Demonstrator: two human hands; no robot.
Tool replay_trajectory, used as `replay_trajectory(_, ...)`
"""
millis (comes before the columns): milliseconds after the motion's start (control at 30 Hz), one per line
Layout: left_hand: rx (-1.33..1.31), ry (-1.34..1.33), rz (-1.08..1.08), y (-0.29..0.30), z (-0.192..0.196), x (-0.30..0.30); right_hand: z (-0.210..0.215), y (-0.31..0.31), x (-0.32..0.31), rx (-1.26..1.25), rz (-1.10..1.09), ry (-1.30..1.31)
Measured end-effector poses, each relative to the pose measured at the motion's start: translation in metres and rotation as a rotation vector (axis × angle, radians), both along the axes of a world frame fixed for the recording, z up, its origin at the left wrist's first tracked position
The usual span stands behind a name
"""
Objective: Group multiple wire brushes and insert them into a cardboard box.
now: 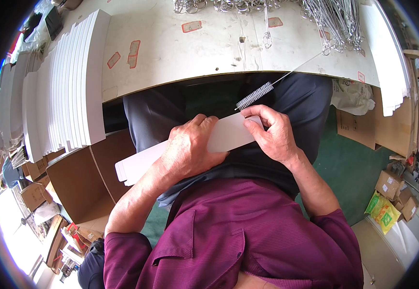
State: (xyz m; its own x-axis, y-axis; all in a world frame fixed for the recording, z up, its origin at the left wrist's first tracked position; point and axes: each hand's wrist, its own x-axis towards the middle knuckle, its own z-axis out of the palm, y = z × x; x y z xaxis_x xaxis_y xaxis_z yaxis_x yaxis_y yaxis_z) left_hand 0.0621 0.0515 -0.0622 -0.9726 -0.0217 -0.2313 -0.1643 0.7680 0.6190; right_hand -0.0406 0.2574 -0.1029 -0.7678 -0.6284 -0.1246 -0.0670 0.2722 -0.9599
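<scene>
A long, narrow white cardboard box [231, 135] lies slantwise over my lap. My left hand [190, 147] is wrapped across its middle, fingers on the far side and thumb along the near edge. At the box's right end, my right hand [276, 137] has its thumb and index finger closed on the end of the box. Just beyond those fingers is a wire-handled bottle brush [254, 96] with grey-white bristles. Its handle reaches back onto the table, and its tip hangs close to the box's far edge. Whether the right fingers touch the brush is hard to tell.
A whitish table [166, 58] spans the far side, with a heap of wire brush handles [332, 24] at its far right. White flat boxes stand in a row [70, 82] at the left, and more are stacked [387, 58] at the right. Open cardboard cartons [77, 178] stand below.
</scene>
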Motion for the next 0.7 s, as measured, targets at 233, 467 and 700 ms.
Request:
replay_trajectory(233,0.008,0.015,-0.005,-0.001,-0.005,0.002,-0.002,-0.001,0.001,-0.002,-0.010,-0.023)
replay_trajectory(467,0.017,0.026,0.007,-0.001,-0.004,0.003,0.002,-0.001,0.001,0.009,-0.003,-0.021)
replay_trajectory(700,0.032,0.061,0.005,-0.003,0.006,0.006,0.021,-0.001,0.001,-0.010,0.022,-0.035)
